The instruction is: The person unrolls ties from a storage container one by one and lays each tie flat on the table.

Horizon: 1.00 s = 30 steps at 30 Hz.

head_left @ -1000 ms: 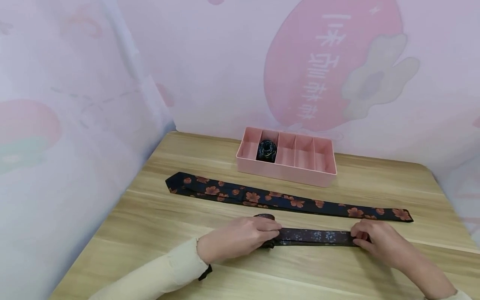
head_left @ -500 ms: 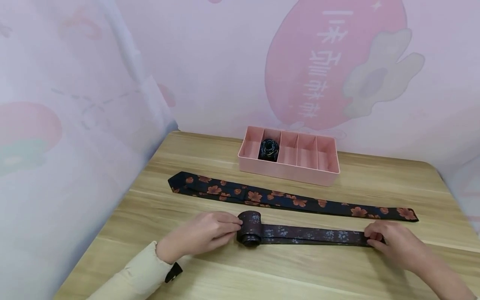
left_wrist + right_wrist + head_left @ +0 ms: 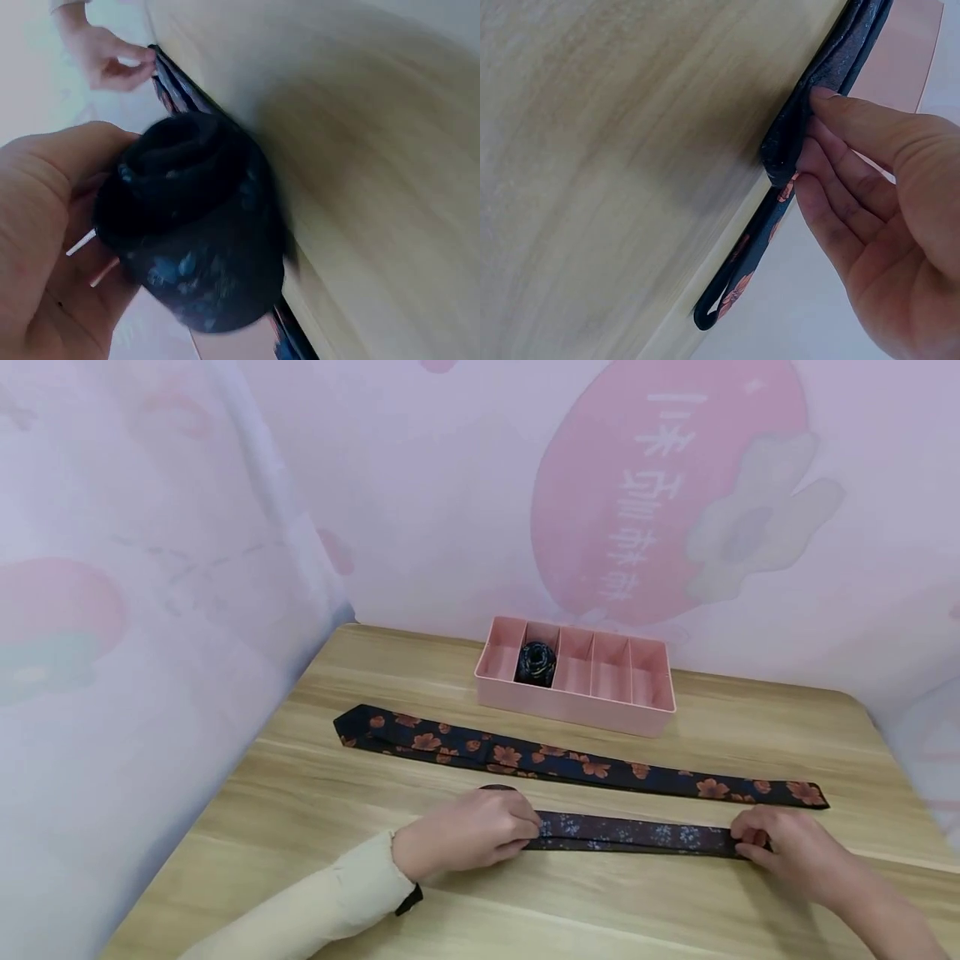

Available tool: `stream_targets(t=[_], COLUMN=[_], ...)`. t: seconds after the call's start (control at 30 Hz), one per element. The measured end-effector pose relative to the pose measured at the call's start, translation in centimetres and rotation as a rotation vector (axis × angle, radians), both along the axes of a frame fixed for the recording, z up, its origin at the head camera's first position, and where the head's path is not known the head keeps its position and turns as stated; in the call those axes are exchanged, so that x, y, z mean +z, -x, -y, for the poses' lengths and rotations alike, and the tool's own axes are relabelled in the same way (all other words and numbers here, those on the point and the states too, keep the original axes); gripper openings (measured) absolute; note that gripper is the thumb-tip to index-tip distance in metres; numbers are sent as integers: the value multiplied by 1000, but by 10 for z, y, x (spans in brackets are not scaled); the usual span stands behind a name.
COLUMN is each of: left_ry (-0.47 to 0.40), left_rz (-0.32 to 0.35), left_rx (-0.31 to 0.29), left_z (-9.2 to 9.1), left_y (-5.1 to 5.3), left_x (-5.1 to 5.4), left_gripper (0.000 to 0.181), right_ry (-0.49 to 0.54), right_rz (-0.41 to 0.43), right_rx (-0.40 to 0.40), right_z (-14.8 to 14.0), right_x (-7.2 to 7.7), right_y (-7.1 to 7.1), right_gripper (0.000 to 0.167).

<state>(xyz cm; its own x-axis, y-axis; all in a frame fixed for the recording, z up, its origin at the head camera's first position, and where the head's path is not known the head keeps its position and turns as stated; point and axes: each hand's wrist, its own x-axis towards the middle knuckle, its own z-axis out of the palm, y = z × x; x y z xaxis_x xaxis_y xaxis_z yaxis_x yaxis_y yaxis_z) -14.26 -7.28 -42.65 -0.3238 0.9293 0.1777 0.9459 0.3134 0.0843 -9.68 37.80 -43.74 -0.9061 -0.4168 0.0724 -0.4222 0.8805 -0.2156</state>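
A dark purple necktie (image 3: 637,835) with pale blue flowers lies partly rolled up near me. My left hand (image 3: 472,833) grips its rolled end, which it mostly covers in the head view. Seen from the left wrist, the thick coil (image 3: 206,240) stands with its loose spiral facing the camera, thumb and fingers round its side. The tie's flat tail runs right along the table to my right hand (image 3: 791,852). There the thumb and fingers pinch the folded end (image 3: 787,142). Beyond lies a second necktie (image 3: 540,758), dark navy with orange flowers, stretched out flat.
A pink divided box (image 3: 570,708) stands at the back of the wooden table (image 3: 300,827). A rolled dark necktie (image 3: 536,664) sits in its second compartment from the left. Behind the table hangs a pink-and-white printed curtain (image 3: 420,510).
My left hand drew back to the coil's left edge, then moved right over it again. The coil sits farther left than a second ago. My right hand, still pinching the tail, shifted slightly right.
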Motion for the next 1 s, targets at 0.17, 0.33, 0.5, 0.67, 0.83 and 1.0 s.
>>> stream_targets(t=[0.17, 0.33, 0.5, 0.67, 0.83, 1.0], left_ry=[-50, -136, -198, -254, -139, 52], left_rz=[-15, 9, -33, -36, 35, 42], left_rx=[12, 71, 136, 147, 77, 125], left_z=[36, 79, 108, 92, 42, 23], left_y=[5, 2, 0, -1, -3, -1], left_x=[2, 3, 2, 13, 15, 1], left_gripper=[13, 17, 19, 19, 16, 8], right_ry=[10, 3, 3, 28, 35, 50], right_rz=[-51, -19, -52, -94, -96, -104], right_rx=[-24, -52, -55, -27, 4, 31], right_z=[2, 1, -6, -15, -20, -22], right_x=[-1, 2, 2, -2, -6, -8], right_y=[-1, -1, -3, -4, -4, -3], right_gripper=[32, 30, 32, 35, 36, 38])
